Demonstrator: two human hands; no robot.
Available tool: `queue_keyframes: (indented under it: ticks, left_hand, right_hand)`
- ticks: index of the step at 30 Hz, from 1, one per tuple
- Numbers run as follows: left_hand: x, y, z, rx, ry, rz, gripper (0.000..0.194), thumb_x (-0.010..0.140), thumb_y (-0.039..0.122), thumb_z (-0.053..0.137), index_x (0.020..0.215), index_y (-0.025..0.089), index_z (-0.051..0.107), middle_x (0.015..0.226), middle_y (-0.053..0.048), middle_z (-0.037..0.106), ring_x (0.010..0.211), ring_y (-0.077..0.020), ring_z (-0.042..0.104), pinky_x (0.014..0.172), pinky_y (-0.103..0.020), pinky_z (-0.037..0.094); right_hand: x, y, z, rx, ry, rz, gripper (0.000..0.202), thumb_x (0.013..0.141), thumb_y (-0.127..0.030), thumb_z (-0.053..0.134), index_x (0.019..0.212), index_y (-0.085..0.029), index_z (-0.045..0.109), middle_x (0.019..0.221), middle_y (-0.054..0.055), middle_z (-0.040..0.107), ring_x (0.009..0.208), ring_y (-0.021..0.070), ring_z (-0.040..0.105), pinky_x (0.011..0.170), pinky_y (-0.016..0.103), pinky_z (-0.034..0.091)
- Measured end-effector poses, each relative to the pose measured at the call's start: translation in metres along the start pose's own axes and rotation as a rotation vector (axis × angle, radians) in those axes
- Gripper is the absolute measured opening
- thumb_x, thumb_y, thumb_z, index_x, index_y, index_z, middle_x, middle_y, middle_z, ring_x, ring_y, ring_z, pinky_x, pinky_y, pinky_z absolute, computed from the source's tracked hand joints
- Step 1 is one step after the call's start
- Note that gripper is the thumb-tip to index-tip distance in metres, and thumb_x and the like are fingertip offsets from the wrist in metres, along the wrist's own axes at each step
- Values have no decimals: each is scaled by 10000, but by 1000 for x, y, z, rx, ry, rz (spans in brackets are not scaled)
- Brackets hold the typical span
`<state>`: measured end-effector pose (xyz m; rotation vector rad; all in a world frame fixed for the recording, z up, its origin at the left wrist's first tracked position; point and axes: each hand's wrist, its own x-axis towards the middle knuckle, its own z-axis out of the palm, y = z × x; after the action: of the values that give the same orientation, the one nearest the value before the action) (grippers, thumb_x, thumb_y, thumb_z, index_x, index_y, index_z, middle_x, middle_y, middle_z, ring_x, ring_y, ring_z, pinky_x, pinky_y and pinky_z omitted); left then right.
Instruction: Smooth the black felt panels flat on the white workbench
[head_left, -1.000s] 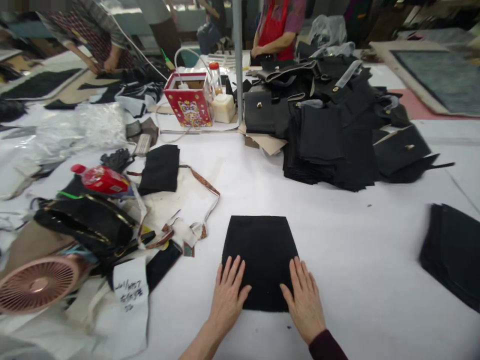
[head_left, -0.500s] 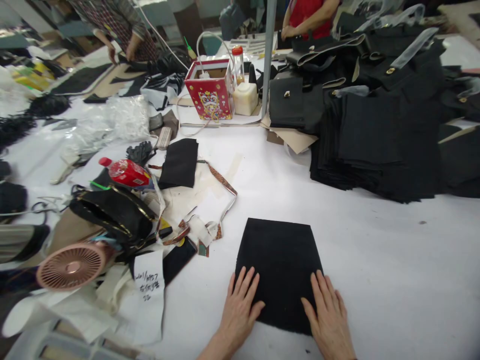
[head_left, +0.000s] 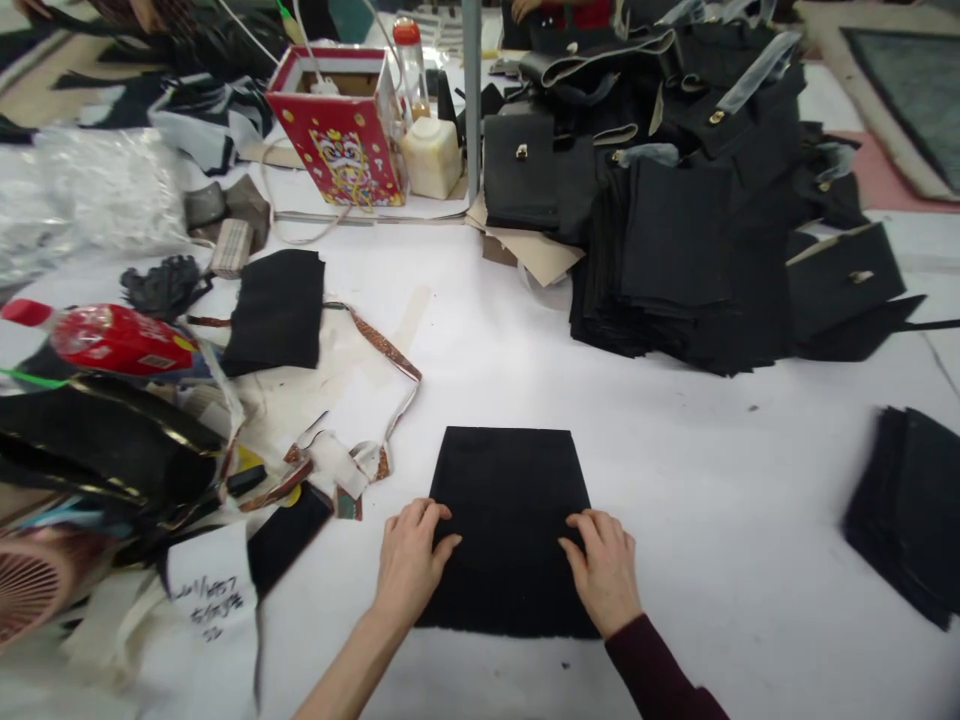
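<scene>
Touching the black panel (head_left: 511, 530) are left hand (head_left: 412, 555) and right hand (head_left: 603, 565).

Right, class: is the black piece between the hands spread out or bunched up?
Spread out: the black piece lies smooth on the white table, far edge straight, left hand and right hand at its sides.
</scene>
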<state>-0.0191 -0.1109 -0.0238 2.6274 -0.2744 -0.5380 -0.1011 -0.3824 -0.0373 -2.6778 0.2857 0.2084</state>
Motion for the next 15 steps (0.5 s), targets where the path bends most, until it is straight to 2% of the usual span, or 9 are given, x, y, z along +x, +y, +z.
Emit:
queue_keyframes:
  ticks: [7, 12, 15]
  left_hand:
    - [3, 8, -5, 82, -55, -7, 91, 810, 270, 602, 849, 229, 531, 890, -8, 608, 894, -223, 561, 770, -365, 363]
    - [0, 2, 0, 1, -39, -47, 131, 849, 311, 559, 960, 240, 552, 964, -17, 666, 933, -230, 590, 823, -388, 382]
    - [-1, -2, 2, -112, -59, -107, 164, 888, 364, 488, 970, 246, 567, 960, -14, 672, 886, -210, 603, 808, -369, 417]
  right_hand:
    - [5, -9, -10, -5, -20, -31, 81, 875, -149, 528, 863, -228, 512, 982, 39, 563, 920, 237, 491, 812, 407, 321]
    - [3, -3, -7, 54, 26, 6, 98, 882, -167, 517, 945, -238, 540, 963, 26, 602, 935, 234, 493, 830, 414, 299]
    - [3, 3, -6, 124, 0, 63, 111, 892, -177, 496, 968, -242, 545, 943, 18, 608, 922, 229, 496, 821, 406, 304]
